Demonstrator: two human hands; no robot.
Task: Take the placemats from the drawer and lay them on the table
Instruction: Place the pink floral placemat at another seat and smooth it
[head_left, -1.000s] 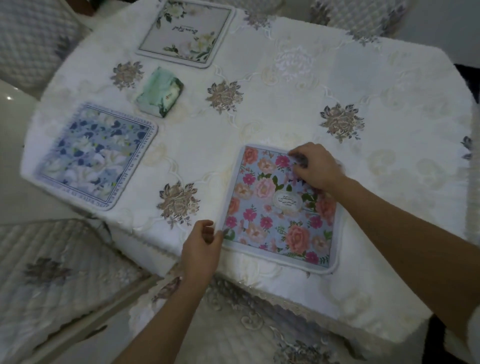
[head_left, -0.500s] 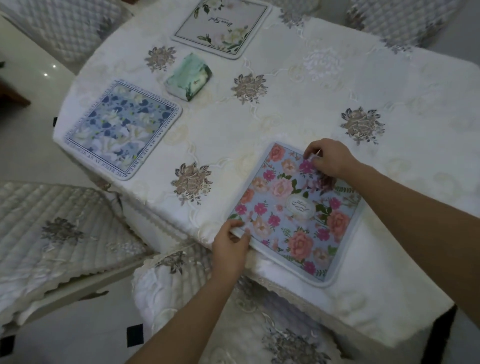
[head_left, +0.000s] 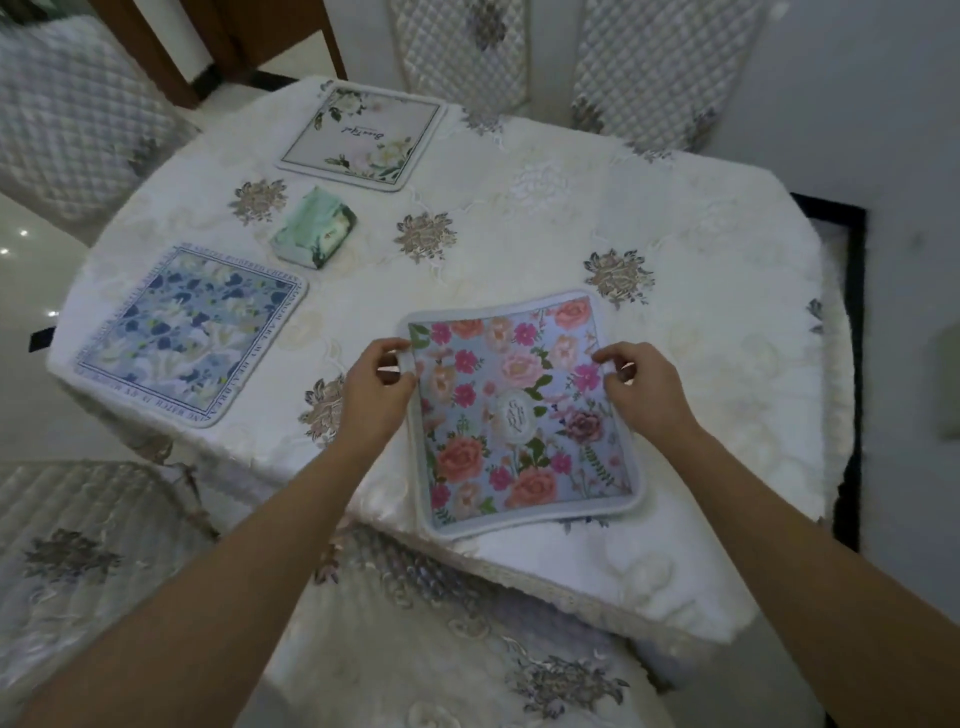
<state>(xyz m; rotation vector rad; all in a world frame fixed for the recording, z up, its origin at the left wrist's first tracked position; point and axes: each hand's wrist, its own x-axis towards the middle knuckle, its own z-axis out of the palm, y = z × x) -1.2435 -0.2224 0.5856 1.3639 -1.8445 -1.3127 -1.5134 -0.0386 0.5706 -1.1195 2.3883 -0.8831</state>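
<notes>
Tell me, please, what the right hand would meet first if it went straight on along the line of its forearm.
The pink floral placemat, whose right edge the right hand pinches; it would cross this mat first. Beyond it, probably bare tablecloth, though depth is unclear.

A home dining room: a table (head_left: 701, 364) draped in cream embroidered cloth, ringed by quilted chair backs (head_left: 457, 47) at 12 o'clock and an embroidered seat cushion (head_left: 441, 665) at 6. It is laid with a pink floral placemat (head_left: 519, 415) at 6, a blue floral placemat (head_left: 192, 332) at 9 and a white floral placemat (head_left: 363, 135) at 12. Glossy floor tile (head_left: 26, 260) shows at 9.
</notes>
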